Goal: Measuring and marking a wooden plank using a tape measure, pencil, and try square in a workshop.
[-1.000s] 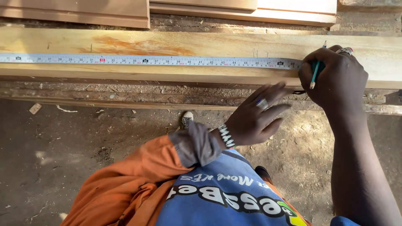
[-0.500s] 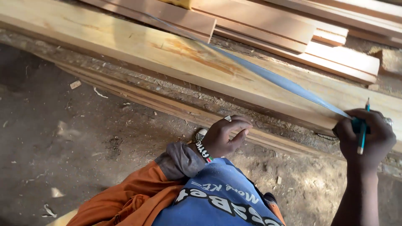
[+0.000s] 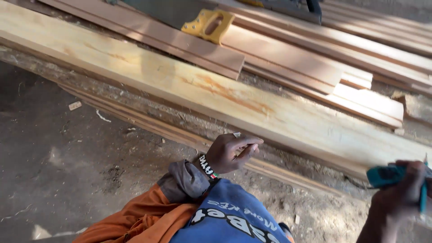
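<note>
Bare dirt floor (image 3: 67, 180) open to the left of the long pale plank (image 3: 189, 85); stacked boards (image 3: 315, 58) crowding its far edge. Left hand (image 3: 231, 153) loosely curled, empty, just short of the plank's near edge. Right hand (image 3: 400, 193) at the frame's lower right corner, clamped on a teal tape measure (image 3: 382, 176) and pencil (image 3: 423, 198); both blurred, teal.

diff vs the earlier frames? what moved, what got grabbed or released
The tape blade that lay along the pale plank has been pulled back off it; the plank's face is now bare. The right hand has left the plank edge and now holds the teal tape case together with the pencil. The left hand has lifted off the plank and hangs empty, fingers curled. The plank and stacked boards stayed put.
</note>
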